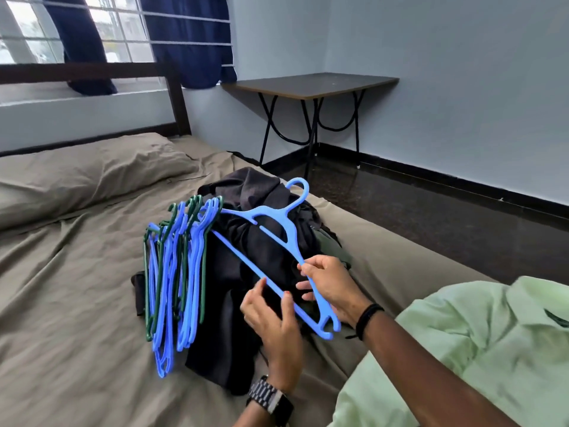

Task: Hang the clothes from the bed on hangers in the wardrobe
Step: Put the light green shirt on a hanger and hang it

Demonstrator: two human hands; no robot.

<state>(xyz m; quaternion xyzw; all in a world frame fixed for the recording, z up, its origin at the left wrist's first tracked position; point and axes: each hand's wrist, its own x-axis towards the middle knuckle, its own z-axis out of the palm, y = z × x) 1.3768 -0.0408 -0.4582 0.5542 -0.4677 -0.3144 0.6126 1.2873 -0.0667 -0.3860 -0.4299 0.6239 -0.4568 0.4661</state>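
A pile of dark clothes (261, 248) lies on the bed (77, 272), which has an olive-brown sheet. Over the pile I hold one blue plastic hanger (271, 220), its hook pointing away toward the wall. My right hand (329, 285) grips the hanger's shoulder arm near its lower end. My left hand (274, 322) pinches the hanger's bottom bar between thumb and fingers. A bundle of several blue and green hangers (175, 272) leans against the left side of the clothes pile.
A pillow (92, 171) lies at the bed's head by the dark headboard (175, 97). A small folding table (311, 84) stands in the corner beyond the bed. Dark floor (431, 217) runs along the bed's right side. Blue curtains hang at the window.
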